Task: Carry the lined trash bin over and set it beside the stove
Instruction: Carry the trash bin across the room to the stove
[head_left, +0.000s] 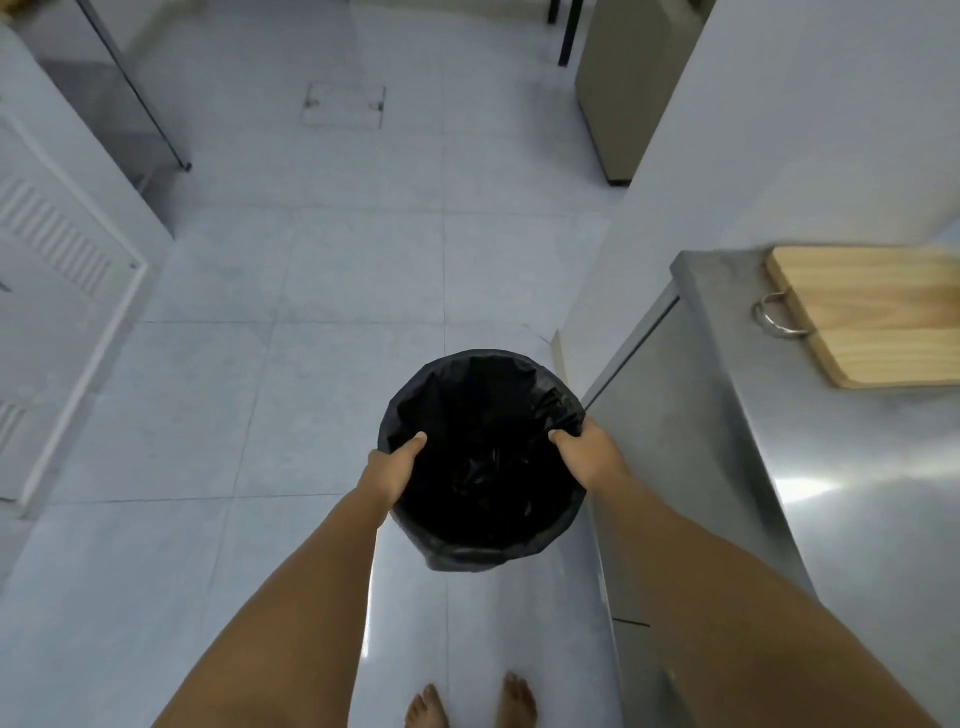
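Note:
A round trash bin (483, 395) lined with a black plastic bag is in front of me, above the tiled floor. My left hand (397, 467) grips its left rim, thumb inside the liner. On the right rim my right hand (584, 457) holds it the same way. The bin's inside is dark and looks empty. Its right side is close to the front corner of a stainless steel counter (727, 415). No stove is in view.
A wooden cutting board (872, 312) with a metal ring lies on the steel counter at right. A white louvred door (57, 291) stands on the left, a grey cabinet (618, 88) at the back right. Pale floor tiles (337, 270) stretch ahead; my bare feet (467, 701) show below.

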